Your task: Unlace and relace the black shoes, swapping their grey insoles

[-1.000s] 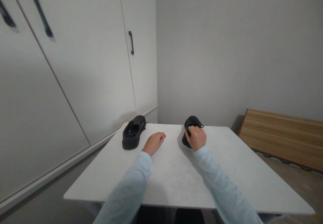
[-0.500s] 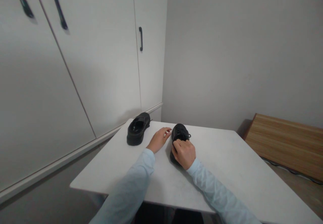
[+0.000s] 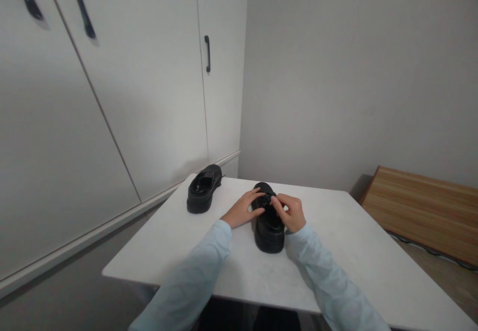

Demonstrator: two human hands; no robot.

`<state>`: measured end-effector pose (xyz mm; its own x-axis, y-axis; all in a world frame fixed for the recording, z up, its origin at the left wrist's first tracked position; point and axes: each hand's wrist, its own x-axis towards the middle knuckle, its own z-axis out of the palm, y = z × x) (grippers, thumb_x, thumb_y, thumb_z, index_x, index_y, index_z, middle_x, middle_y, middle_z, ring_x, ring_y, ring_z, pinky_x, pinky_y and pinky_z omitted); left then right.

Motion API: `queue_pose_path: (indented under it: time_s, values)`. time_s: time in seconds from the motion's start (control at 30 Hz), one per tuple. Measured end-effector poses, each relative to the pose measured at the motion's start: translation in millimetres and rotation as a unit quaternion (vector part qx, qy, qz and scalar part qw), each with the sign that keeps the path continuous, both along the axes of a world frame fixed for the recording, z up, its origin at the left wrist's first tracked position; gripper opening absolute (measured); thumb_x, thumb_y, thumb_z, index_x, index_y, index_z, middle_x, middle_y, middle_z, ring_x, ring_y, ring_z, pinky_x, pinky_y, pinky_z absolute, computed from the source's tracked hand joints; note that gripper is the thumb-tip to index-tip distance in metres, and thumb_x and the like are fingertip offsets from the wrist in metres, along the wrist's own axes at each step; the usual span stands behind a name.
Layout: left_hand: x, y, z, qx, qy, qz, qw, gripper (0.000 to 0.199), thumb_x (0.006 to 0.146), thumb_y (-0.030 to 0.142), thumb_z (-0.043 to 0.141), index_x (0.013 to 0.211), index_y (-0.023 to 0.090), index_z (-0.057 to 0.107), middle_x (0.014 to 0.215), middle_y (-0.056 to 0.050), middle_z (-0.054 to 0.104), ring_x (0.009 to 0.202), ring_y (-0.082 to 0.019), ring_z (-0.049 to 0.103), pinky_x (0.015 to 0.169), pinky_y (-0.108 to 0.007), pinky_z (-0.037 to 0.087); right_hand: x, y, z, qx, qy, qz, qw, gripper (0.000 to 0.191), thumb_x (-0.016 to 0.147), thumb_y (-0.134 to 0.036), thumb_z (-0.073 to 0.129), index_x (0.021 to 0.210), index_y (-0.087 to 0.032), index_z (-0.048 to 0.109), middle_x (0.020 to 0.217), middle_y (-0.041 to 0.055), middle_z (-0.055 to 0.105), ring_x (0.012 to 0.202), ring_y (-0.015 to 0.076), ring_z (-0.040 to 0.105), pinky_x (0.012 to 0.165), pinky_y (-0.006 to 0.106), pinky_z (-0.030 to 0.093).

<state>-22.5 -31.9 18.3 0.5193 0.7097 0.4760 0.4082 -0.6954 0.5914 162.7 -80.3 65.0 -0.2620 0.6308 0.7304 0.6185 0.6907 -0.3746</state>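
A black lace-up shoe (image 3: 269,235) stands on the white table (image 3: 336,251), its heel towards me. My left hand (image 3: 244,209) lies against the left side of its upper, with thumb and fingers spread at the laces. On the right, my right hand (image 3: 290,211) pinches at the laces, thumb and forefinger together; the lace between them is too small to make out clearly. The other black shoe (image 3: 199,199) stands apart at the table's back left, with a lace end sticking out on its right side.
White cupboard doors (image 3: 149,97) with dark handles rise at the left, close to the table's back left edge. A plain grey wall (image 3: 354,72) stands behind. A wooden board (image 3: 421,211) is at the right.
My right hand has moved from the shoe's opening up and right to the laces. My left hand has moved right onto the shoe. The shoe's heel has swung slightly right.
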Motion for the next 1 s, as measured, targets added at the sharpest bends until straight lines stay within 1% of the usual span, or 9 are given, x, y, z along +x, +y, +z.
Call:
queue_pose_path:
  time_s: [0.1, 0.2, 0.33, 0.43, 0.53, 0.63, 0.77, 0.87, 1.0]
  values:
    - [0.3, 0.0, 0.8, -0.007, -0.013, -0.016, 1.0, 0.051, 0.081, 0.041, 0.057, 0.128, 0.021, 0.048, 0.141, -0.012, 0.04, 0.131, -0.023, 0.037, 0.109, -0.041, 0.03, 8.3, 8.4, -4.4, 0.024, 0.059, -0.067, 0.996, 0.03, 0.089, -0.028, 0.043, 0.065, -0.017, 0.057, 0.055, -0.0013, 0.052, 0.051, 0.01, 0.045, 0.054, 0.022, 0.036]
    - [0.1, 0.9, 0.7, -0.017, -0.024, -0.026, 0.999, 0.048, 0.082, 0.038, 0.056, 0.127, 0.021, 0.048, 0.141, -0.012, 0.04, 0.129, -0.024, 0.038, 0.105, -0.042, 0.035, 14.0, 16.2, -7.2, 0.004, 0.09, -0.062, 0.994, 0.021, 0.086, -0.025, 0.045, 0.071, -0.017, 0.059, 0.066, 0.0011, 0.056, 0.06, 0.0118, 0.05, 0.056, 0.023, 0.04]
    - [1.1, 2.5, -1.5, -0.025, -0.038, -0.032, 0.998, 0.046, 0.082, 0.035, 0.056, 0.125, 0.022, 0.048, 0.139, -0.012, 0.04, 0.128, -0.025, 0.039, 0.103, -0.042, 0.037, 22.9, 26.5, -10.1, -0.055, 0.096, 0.015, 0.994, 0.015, 0.079, -0.021, 0.048, 0.084, -0.019, 0.062, 0.088, 0.0051, 0.059, 0.086, 0.0174, 0.056, 0.071, 0.028, 0.047]
    - [2.0, 3.5, -3.2, -0.033, -0.052, -0.039, 0.997, 0.045, 0.081, 0.034, 0.057, 0.124, 0.022, 0.049, 0.137, -0.012, 0.041, 0.127, -0.025, 0.039, 0.102, -0.043, 0.037, 29.4, 34.4, -17.7, -0.132, 0.077, 0.105, 0.983, 0.026, 0.073, -0.021, 0.055, 0.099, -0.021, 0.061, 0.106, 0.0072, 0.058, 0.103, 0.0223, 0.053, 0.082, 0.036, 0.046]
    - [1.7, 3.7, -3.8, -0.035, -0.061, -0.046, 0.996, 0.044, 0.081, 0.033, 0.057, 0.123, 0.022, 0.049, 0.135, -0.013, 0.042, 0.126, -0.026, 0.04, 0.102, -0.045, 0.037, 30.6, 39.3, -27.2, -0.164, 0.064, 0.171, 0.969, 0.037, 0.068, -0.022, 0.064, 0.105, -0.023, 0.06, 0.11, 0.0071, 0.058, 0.109, 0.026, 0.051, 0.094, 0.043, 0.039]
    - [0.7, 3.6, -3.9, -0.028, -0.061, -0.05, 0.996, 0.044, 0.081, 0.03, 0.056, 0.124, 0.022, 0.049, 0.133, -0.013, 0.042, 0.126, -0.027, 0.039, 0.102, -0.047, 0.036, 26.6, 39.6, -32.2, -0.16, 0.083, 0.181, 0.967, 0.031, 0.068, -0.024, 0.069, 0.098, -0.023, 0.063, 0.109, 0.007, 0.059, 0.109, 0.0257, 0.052, 0.098, 0.044, 0.035]
    - [0.0, 3.8, -4.8, -0.012, -0.06, -0.053, 0.997, 0.044, 0.08, 0.029, 0.055, 0.123, 0.022, 0.049, 0.131, -0.014, 0.043, 0.126, -0.028, 0.039, 0.102, -0.047, 0.036, 22.0, 38.0, -32.4, -0.177, 0.131, 0.159, 0.962, 0.016, 0.067, -0.031, 0.074, 0.079, -0.022, 0.068, 0.108, 0.0069, 0.059, 0.107, 0.0242, 0.053, 0.098, 0.042, 0.036]
    - [0.1, 4.1, -5.6, 0.001, -0.057, -0.05, 0.997, 0.043, 0.081, 0.03, 0.055, 0.122, 0.021, 0.049, 0.13, -0.014, 0.044, 0.126, -0.027, 0.038, 0.102, -0.047, 0.036, 22.3, 39.6, -33.4, -0.202, 0.177, 0.166, 0.949, 0.015, 0.065, -0.034, 0.076, 0.065, -0.021, 0.069, 0.106, 0.0067, 0.061, 0.105, 0.0239, 0.056, 0.098, 0.042, 0.036]
    - [0.2, 3.8, -5.3, 0.013, -0.048, -0.047, 0.998, 0.043, 0.082, 0.031, 0.055, 0.123, 0.021, 0.048, 0.13, -0.014, 0.044, 0.126, -0.027, 0.038, 0.102, -0.047, 0.036, 24.6, 44.1, -37.5, -0.224, 0.238, 0.174, 0.929, 0.017, 0.065, -0.035, 0.076, 0.062, -0.02, 0.067, 0.102, 0.0061, 0.064, 0.103, 0.0234, 0.057, 0.097, 0.042, 0.037]
